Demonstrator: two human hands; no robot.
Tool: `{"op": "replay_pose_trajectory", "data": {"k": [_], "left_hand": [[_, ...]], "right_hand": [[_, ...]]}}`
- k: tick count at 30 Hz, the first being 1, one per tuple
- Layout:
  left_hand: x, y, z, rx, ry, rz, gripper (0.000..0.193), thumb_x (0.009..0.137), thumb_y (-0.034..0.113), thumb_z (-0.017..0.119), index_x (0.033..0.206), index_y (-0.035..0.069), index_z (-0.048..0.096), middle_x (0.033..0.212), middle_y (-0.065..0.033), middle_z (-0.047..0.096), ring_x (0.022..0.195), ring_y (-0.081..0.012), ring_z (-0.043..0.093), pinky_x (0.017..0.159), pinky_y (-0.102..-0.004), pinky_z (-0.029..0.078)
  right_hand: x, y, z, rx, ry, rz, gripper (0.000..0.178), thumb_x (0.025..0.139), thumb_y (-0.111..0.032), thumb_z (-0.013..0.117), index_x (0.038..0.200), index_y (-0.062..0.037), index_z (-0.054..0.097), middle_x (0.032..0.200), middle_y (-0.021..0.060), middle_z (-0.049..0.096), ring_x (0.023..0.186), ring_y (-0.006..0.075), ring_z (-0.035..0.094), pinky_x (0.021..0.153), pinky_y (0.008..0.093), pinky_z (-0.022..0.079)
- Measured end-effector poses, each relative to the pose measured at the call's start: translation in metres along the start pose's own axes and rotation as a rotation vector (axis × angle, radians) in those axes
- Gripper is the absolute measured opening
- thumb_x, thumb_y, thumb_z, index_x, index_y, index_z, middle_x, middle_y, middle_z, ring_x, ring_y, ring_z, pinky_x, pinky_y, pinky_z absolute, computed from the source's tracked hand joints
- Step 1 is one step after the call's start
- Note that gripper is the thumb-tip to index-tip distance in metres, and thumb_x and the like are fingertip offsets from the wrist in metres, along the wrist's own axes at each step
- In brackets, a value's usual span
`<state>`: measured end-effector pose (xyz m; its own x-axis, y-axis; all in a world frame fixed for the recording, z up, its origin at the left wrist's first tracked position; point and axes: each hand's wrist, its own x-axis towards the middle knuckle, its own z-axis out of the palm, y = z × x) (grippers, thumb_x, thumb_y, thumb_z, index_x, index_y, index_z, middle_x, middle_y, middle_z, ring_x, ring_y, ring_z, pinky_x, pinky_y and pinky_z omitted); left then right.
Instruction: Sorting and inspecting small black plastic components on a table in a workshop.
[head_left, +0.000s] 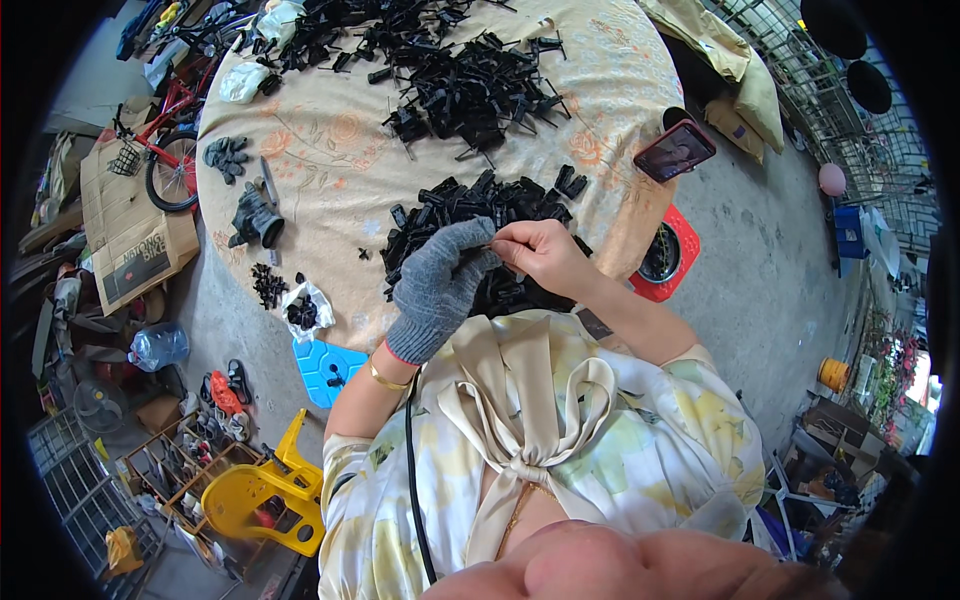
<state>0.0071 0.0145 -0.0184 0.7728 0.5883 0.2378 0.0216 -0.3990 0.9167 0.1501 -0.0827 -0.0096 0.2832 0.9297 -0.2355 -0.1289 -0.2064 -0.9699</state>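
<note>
While the left hand (441,278) in a ribby grey knit glove and the bare right hand (545,256) meet mid-frame, fingertips pinched close, I honestly can't tell what's gripped, if anything. A jagged heap of shiny black plastic pieces (455,205) sits around them, center frame, on a soft beige floral cloth (330,215).

Head-worn fisheye, downward over hands (440,283)

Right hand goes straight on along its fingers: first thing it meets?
Most likely the gloved left hand; its fingertips sit close to those of the right hand, though actual contact is unclear.
</note>
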Motion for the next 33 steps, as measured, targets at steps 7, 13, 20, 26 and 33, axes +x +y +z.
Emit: {"op": "replay_pose_trajectory", "data": {"k": [7,13,20,26,33], "left_hand": [[0.003,0.003,0.004,0.19,-0.127,-0.198,0.049,0.073,0.004,0.066,0.119,0.007,0.05,0.095,-0.0118,0.062,0.081,-0.0253,0.062,0.072,-0.0318,0.05],[-0.006,-0.005,0.002,0.496,-0.379,0.021,0.054,0.069,0.013,0.067,0.12,0.012,0.049,0.107,-0.0106,0.056,0.102,-0.0311,0.051,0.085,-0.0409,0.044],[-0.006,-0.003,-0.006,0.239,-0.134,0.047,0.058,0.069,0.011,0.071,0.121,0.003,0.048,0.121,-0.0151,0.051,0.116,-0.0295,0.045,0.097,-0.0365,0.037],[0.003,-0.029,-0.007,0.108,0.033,-0.093,0.069,0.071,0.007,0.071,0.13,-0.003,0.035,0.132,-0.0191,0.04,0.12,-0.0287,0.042,0.1,-0.0345,0.034],[0.028,-0.001,-0.009,-0.623,-0.211,-0.355,0.072,0.072,-0.002,0.068,0.134,0.002,0.03,0.123,-0.0098,0.046,0.11,-0.0175,0.048,0.091,-0.0295,0.044]], "right_hand": [[0.088,0.051,-0.101,-0.672,0.17,-0.118,0.042,0.072,-0.028,0.069,0.107,-0.0065,0.059,0.073,0.0084,0.062,0.068,0.0148,0.06,0.058,0.0308,0.046],[0.164,0.094,-0.158,-1.379,0.487,-0.014,0.039,0.074,-0.007,0.048,0.113,-0.0117,0.052,0.091,0.0181,0.062,0.085,0.0332,0.061,0.072,0.0441,0.048],[0.169,0.1,-0.164,-1.583,0.41,-0.092,0.013,0.074,-0.011,0.052,0.084,-0.0079,0.06,0.08,0.015,0.064,0.074,0.0296,0.063,0.068,0.0382,0.05],[0.1,0.023,-0.076,-0.565,0.173,-0.153,0.027,0.071,-0.024,0.069,0.085,-0.0014,0.066,0.065,0.007,0.063,0.056,0.0119,0.056,0.054,0.0269,0.044],[0.039,0.006,-0.017,-0.167,-0.021,-0.065,0.026,0.073,-0.021,0.073,0.08,0.0024,0.063,0.065,0.0007,0.059,0.059,0.0029,0.049,0.052,0.0207,0.04]]}}
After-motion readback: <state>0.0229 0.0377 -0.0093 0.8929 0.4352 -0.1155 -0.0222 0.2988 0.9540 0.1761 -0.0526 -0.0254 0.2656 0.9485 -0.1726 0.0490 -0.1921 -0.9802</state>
